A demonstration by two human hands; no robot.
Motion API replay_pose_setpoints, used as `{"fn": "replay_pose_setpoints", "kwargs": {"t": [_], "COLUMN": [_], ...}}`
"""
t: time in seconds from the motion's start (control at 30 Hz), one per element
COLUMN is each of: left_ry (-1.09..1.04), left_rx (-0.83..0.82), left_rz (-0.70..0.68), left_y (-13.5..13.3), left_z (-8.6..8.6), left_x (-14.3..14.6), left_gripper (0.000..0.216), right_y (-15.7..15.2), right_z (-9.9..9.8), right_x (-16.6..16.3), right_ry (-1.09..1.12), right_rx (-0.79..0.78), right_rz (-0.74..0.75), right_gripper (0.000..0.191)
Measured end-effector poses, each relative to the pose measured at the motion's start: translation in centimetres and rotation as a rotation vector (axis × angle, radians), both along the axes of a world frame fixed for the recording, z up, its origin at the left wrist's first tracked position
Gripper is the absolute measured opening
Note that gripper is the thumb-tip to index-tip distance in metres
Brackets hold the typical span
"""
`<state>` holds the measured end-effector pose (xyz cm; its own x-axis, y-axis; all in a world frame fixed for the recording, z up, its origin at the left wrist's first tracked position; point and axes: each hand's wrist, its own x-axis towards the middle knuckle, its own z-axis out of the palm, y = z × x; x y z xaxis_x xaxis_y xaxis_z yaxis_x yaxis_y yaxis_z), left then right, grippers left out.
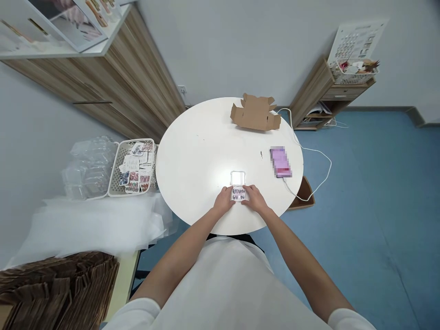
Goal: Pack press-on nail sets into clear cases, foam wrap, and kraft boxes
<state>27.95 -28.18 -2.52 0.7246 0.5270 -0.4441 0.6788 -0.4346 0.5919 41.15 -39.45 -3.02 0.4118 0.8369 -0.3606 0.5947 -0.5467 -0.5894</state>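
Observation:
A small clear plastic case (238, 187) lies open on the round white table (199, 156), its lid flipped up away from me. The lower half holds a card of small coloured press-on nails. My left hand (225, 200) grips the case's left edge with curled fingers. My right hand (253, 198) holds its right edge the same way. Both hands rest on the tabletop near the front rim.
A flattened brown cardboard box (255, 113) lies at the table's far side. A phone (281, 162) on a white cable sits to the right. Left of the table a white basket (133, 167) holds nail cards, with clear bags (90, 166) beside it and stacked cardboard (58, 288) nearer me.

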Motion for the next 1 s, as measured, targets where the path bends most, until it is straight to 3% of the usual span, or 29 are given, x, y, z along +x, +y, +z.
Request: {"fn": "replay_pose_setpoints", "kwargs": {"t": [0.27,0.5,0.6,0.77,0.9,1.0], "left_ry": [-0.121,-0.221,-0.26,-0.402,-0.424,-0.447], "left_rx": [-0.072,-0.189,-0.329,-0.659,-0.77,-0.851], "left_rz": [0.09,0.344,0.468,0.611,0.645,0.631], "left_y": [-0.4,-1.0,-0.8,-0.5,-0.4,-0.2], "left_z": [-0.2,-0.6,-0.5,0.6,1.8,2.6], "left_x": [-1.0,-1.4,-1.7,-3.1,-4.1,-4.4], "left_gripper": [0.069,0.051,0.035,0.025,0.028,0.031], "right_y": [-0.5,-1.0,-0.7,-1.2,-1.8,-2.1], "right_z": [-0.6,-1.0,-0.9,0.0,1.1,1.9], "right_x": [-0.7,-2.8,-3.6,-4.1,-4.5,-4.3], "right_ry": [0.002,0.273,0.351,0.469,0.52,0.577], "right_rx": [0.091,0.207,0.251,0.352,0.394,0.419], "right_rz": [-0.042,-0.343,-0.436,-0.414,-0.381,-0.438], "right_gripper": [0.07,0.058,0.055,0.054,0.054,0.056]}}
